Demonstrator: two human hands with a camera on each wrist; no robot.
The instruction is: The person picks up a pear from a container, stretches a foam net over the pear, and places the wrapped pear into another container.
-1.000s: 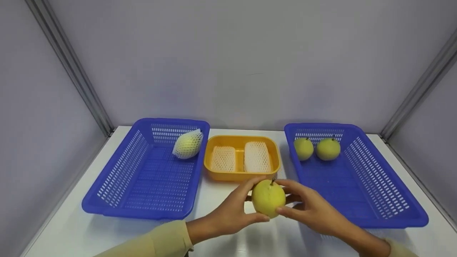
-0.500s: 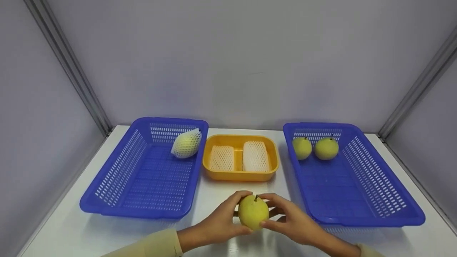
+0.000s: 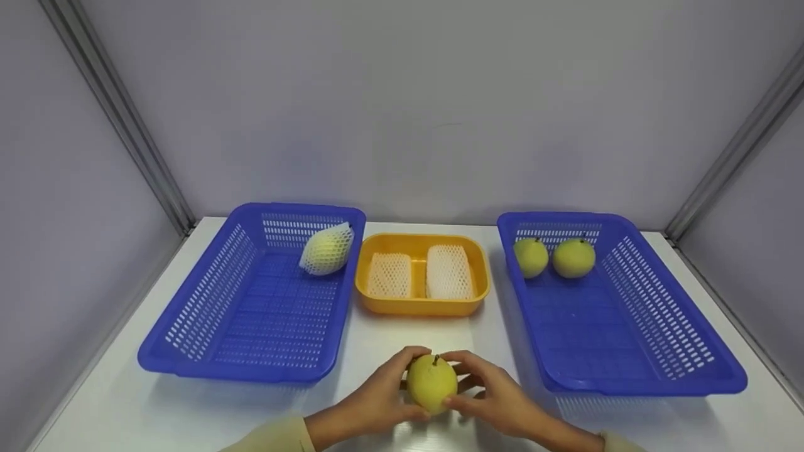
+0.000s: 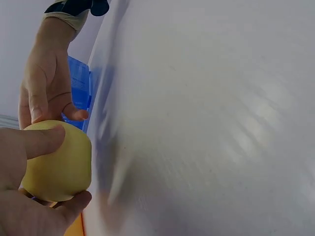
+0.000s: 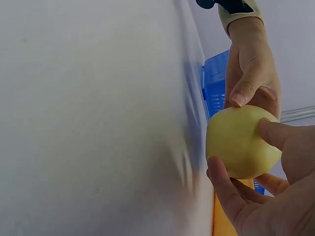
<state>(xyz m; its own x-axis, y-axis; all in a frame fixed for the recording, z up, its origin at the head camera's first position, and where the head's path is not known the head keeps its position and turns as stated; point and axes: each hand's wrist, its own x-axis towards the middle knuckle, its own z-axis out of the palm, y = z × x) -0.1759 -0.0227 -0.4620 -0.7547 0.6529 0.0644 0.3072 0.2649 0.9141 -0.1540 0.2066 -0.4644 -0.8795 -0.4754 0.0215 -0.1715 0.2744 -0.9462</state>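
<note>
Between my two hands is a yellow-green pear (image 3: 432, 384), stem up, over the near middle of the table. My left hand (image 3: 375, 399) grips its left side, thumb in front and fingers behind. From the other side my right hand (image 3: 496, 400) holds it with thumb and fingertips. In the left wrist view the pear (image 4: 61, 162) shows smooth and bare, with the left thumb across it. The right wrist view shows the pear (image 5: 238, 142) pinched by the right thumb and fingers, the left thumb at its top.
A yellow tub (image 3: 422, 307) holds two white foam nets (image 3: 389, 275). In the left blue basket (image 3: 242, 370) lies a pear in a foam net (image 3: 326, 250). Two bare pears (image 3: 573, 258) sit in the right blue basket (image 3: 647, 386). Grey walls enclose the back and sides.
Both hands have brought the pear nearer to me and to the left, away from the tub and right basket. The baskets and their pears stay put.
</note>
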